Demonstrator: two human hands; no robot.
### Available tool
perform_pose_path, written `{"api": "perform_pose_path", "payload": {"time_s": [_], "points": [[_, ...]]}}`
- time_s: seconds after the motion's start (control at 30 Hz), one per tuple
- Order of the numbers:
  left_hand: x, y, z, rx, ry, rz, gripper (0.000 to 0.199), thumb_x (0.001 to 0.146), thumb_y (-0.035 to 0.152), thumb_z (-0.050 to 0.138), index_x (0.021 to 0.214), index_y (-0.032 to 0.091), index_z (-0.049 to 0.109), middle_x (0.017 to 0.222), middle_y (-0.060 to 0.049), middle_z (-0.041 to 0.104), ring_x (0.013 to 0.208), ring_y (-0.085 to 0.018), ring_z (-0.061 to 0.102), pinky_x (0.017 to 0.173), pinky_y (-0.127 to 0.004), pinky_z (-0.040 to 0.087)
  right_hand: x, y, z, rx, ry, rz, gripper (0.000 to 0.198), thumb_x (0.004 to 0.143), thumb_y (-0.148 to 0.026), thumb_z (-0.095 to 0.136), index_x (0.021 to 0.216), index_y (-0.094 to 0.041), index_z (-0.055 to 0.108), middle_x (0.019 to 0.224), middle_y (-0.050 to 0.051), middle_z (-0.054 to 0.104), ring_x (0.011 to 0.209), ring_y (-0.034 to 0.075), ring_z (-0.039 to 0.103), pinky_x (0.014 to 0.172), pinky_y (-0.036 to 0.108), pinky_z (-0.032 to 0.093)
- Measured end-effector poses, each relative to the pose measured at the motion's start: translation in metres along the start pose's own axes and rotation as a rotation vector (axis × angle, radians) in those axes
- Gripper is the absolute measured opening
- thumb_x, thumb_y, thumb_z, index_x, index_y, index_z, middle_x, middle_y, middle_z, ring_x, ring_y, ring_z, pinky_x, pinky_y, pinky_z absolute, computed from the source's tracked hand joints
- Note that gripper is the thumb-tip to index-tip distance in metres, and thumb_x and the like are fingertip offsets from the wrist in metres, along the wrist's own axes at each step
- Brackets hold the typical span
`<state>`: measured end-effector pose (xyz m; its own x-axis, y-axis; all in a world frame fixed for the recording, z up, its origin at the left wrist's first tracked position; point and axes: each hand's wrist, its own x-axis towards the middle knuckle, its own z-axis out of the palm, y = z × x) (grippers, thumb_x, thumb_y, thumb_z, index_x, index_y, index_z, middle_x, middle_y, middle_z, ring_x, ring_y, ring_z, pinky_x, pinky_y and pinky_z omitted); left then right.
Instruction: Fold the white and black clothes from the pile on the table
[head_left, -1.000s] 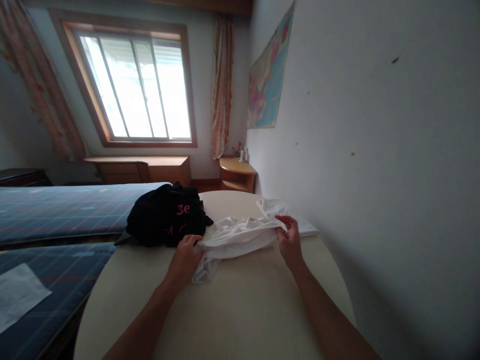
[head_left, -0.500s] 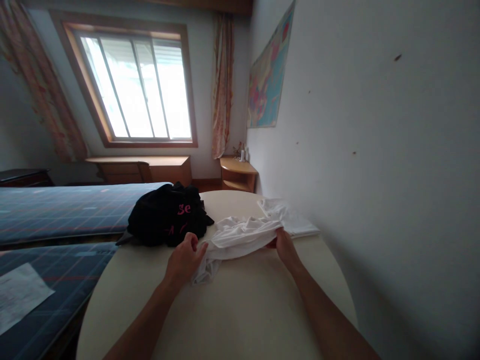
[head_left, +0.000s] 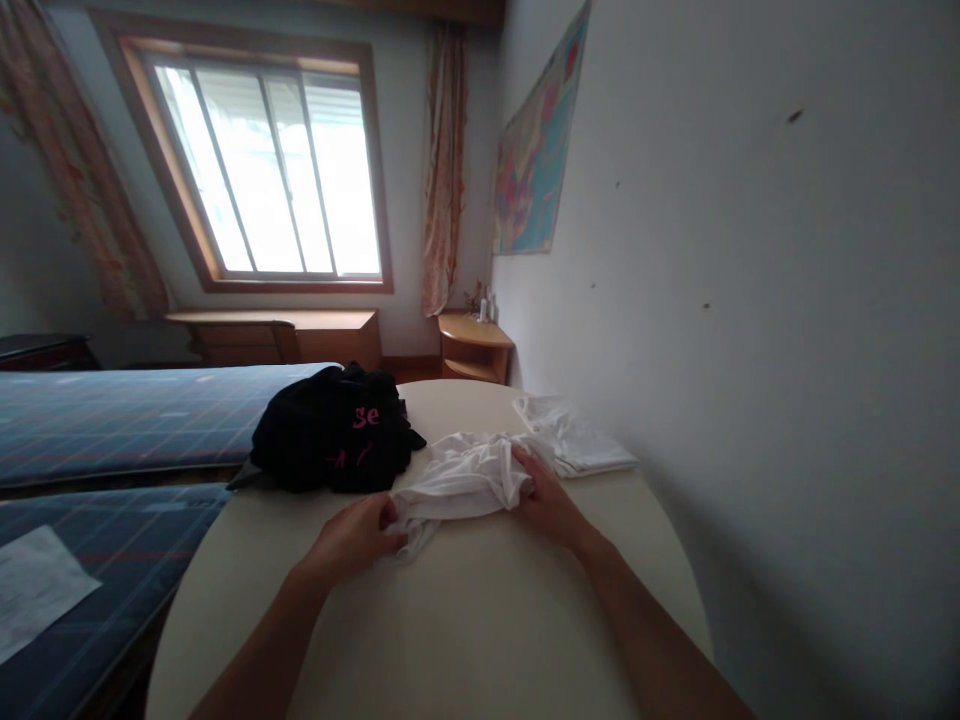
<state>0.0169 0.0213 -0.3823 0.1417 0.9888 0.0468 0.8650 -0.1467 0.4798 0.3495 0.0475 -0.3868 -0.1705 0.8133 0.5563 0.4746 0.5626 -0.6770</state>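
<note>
A crumpled white garment, its exact kind unclear, lies bunched on the round cream table. My left hand pinches its left end, where a loose flap of fabric hangs toward me. At the right end, my right hand grips the gathered edge with the thumb on top. Some fingertips of both hands are hidden by the cloth. Just behind the right hand lies a second white cloth, partly flattened. A black heap of clothing with pink lettering sits at the table's left back edge.
Blue plaid mattresses stand left of the table, with a sheet of paper on the nearer one. A white wall runs close along the right. Behind are a wooden desk and a corner shelf.
My right hand has moved left, bunching the garment's right end inward. My left hand has come slightly lower and nearer me, closing on the left end.
</note>
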Motion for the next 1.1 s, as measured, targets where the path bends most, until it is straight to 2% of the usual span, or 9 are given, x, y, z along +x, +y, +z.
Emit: {"api": "perform_pose_path", "payload": {"time_s": [0.1, 0.2, 0.3, 0.6, 0.7, 0.83, 0.9, 0.97, 1.1], "points": [[-0.001, -0.002, -0.001, 0.018, 0.011, -0.017, 0.011, 0.072, 0.033, 0.068, 0.075, 0.023, 0.065, 0.074, 0.002, 0.068, 0.069, -0.018, 0.061, 0.056, -0.024, 0.031, -0.001, 0.006, -0.008, 0.028, -0.065, 0.029, 0.064, 0.078, -0.022, 0.061, 0.142, -0.021, 0.051, 0.140, 0.011, 0.057, 0.126, 0.028, 0.056, 0.109, 0.046, 0.042], [0.003, 0.000, -0.006, -0.052, 0.069, -0.022, 0.011, 0.075, 0.033, 0.063, 0.074, 0.023, 0.066, 0.072, 0.001, 0.069, 0.066, -0.018, 0.062, 0.056, -0.024, 0.033, 0.001, 0.009, -0.017, 0.056, -0.019, 0.157, 0.056, 0.082, -0.025, 0.055, 0.137, -0.021, 0.054, 0.119, 0.009, 0.069, 0.089, 0.021, 0.069, 0.086, 0.037, 0.056], [0.011, 0.002, -0.013, -0.188, 0.209, -0.014, 0.021, 0.079, 0.042, 0.059, 0.078, 0.022, 0.066, 0.072, 0.000, 0.069, 0.066, -0.018, 0.063, 0.059, -0.025, 0.039, 0.005, 0.008, -0.028, 0.056, 0.180, 0.229, 0.047, 0.082, -0.035, 0.060, 0.125, -0.018, 0.060, 0.099, 0.008, 0.073, 0.076, 0.020, 0.068, 0.073, 0.033, 0.056], [0.017, 0.011, -0.031, -0.572, 0.662, -0.069, 0.036, 0.076, 0.053, 0.056, 0.089, 0.020, 0.060, 0.078, -0.004, 0.068, 0.073, -0.021, 0.064, 0.068, -0.029, 0.049, 0.014, 0.002, -0.064, 0.081, 0.817, 0.205, 0.030, 0.072, -0.034, 0.066, 0.096, -0.018, 0.060, 0.092, 0.010, 0.071, 0.081, 0.022, 0.067, 0.074, 0.035, 0.053], [0.015, 0.017, -0.036, -0.713, 0.767, -0.111, 0.041, 0.075, 0.055, 0.057, 0.094, 0.019, 0.057, 0.077, -0.002, 0.065, 0.068, -0.019, 0.061, 0.062, -0.028, 0.048, 0.015, -0.008, -0.083, -0.033, 0.859, 0.195, 0.028, 0.074, -0.039, 0.065, 0.092, -0.018, 0.061, 0.089, 0.008, 0.070, 0.079, 0.021, 0.066, 0.073, 0.034, 0.052], [0.011, 0.033, -0.052, -0.869, 0.850, -0.145, 0.047, 0.074, 0.059, 0.059, 0.098, 0.019, 0.055, 0.069, 0.004, 0.056, 0.053, -0.012, 0.047, 0.048, -0.021, 0.037, 0.008, -0.030, -0.115, -0.119, 0.737, 0.107, 0.022, 0.081, -0.038, 0.059, 0.092, -0.020, 0.063, 0.094, 0.007, 0.071, 0.087, 0.022, 0.065, 0.082, 0.036, 0.050], [0.004, 0.043, -0.066, -0.918, 0.765, -0.093, 0.050, 0.073, 0.062, 0.063, 0.098, 0.019, 0.056, 0.067, 0.005, 0.054, 0.053, -0.010, 0.045, 0.047, -0.019, 0.035, 0.001, -0.043, -0.135, -0.063, 0.664, 0.057, 0.017, 0.082, -0.035, 0.056, 0.088, -0.021, 0.063, 0.093, 0.006, 0.071, 0.092, 0.023, 0.065, 0.086, 0.036, 0.049], [-0.010, 0.052, -0.081, -0.958, 0.489, -0.006, 0.053, 0.071, 0.065, 0.067, 0.095, 0.019, 0.057, 0.067, 0.005, 0.054, 0.054, -0.010, 0.046, 0.048, -0.019, 0.036, -0.010, -0.057, -0.156, 0.006, 0.561, 0.062, 0.017, 0.081, -0.036, 0.054, 0.080, -0.022, 0.062, 0.084, 0.004, 0.069, 0.083, 0.022, 0.063, 0.076, 0.033, 0.049], [-0.041, 0.056, -0.102, -0.808, -0.463, 0.163, 0.052, 0.070, 0.066, 0.074, 0.083, 0.017, 0.063, 0.066, 0.003, 0.055, 0.053, -0.008, 0.046, 0.047, -0.017, 0.033, -0.036, -0.091, -0.186, 0.136, 0.050, 0.239, 0.030, 0.077, -0.051, 0.058, 0.071, -0.021, 0.061, 0.057, -0.002, 0.052, 0.052, 0.015, 0.046, 0.049, 0.026, 0.037]]}}
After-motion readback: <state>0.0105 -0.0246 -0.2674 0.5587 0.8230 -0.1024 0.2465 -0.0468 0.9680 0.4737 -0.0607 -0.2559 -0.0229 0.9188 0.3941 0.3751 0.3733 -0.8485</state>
